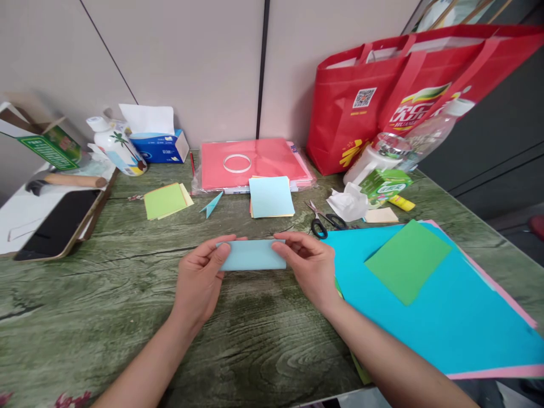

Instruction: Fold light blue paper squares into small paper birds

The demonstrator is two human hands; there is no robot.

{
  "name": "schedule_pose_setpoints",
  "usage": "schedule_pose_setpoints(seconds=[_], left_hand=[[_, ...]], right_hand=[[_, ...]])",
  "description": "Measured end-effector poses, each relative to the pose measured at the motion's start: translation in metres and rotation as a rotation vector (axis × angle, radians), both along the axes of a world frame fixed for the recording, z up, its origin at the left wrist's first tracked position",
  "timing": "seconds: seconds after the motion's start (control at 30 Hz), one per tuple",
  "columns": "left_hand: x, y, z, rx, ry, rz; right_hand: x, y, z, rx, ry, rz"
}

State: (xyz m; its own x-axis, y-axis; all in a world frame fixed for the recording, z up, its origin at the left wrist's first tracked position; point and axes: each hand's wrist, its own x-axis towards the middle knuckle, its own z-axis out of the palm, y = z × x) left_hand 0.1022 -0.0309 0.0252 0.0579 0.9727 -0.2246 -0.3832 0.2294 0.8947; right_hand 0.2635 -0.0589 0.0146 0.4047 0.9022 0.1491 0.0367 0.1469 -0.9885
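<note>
A folded light blue paper strip (253, 255) is held level above the wooden-patterned table. My left hand (203, 277) pinches its left end, thumb on the near face. At the right end, my right hand (309, 266) pinches it the same way. Beyond my hands lie a stack of square papers with light blue on top (272, 196), a small folded blue paper piece (211, 205) and a stack with green on top (165, 200). Scissors with black handles (323, 220) rest behind my right hand.
Large blue sheets (425, 334) with a green square (408, 260) lie at the right. Behind stand a red bag (340, 124), a white cup (374, 161) and a tissue box (159, 148). A phone (57, 224) and a hammer (72, 180) are at the left.
</note>
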Motion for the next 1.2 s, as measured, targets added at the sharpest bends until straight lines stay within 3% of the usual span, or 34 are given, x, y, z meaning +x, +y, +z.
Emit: schedule_pose_setpoints(seconds=[0.73, 1.03, 1.2], left_hand=[[-0.001, -0.001, -0.005, 0.02, 0.102, -0.029], [-0.01, 0.007, -0.021, 0.044, 0.499, 0.01], [-0.013, 0.01, -0.024, 0.132, 0.85, -0.06]], right_hand=[[0.003, 0.005, -0.012, -0.122, 0.012, 0.026], [0.008, 0.013, -0.022, -0.243, -0.083, 0.158], [0.01, 0.016, -0.034, -0.261, -0.193, 0.23]])
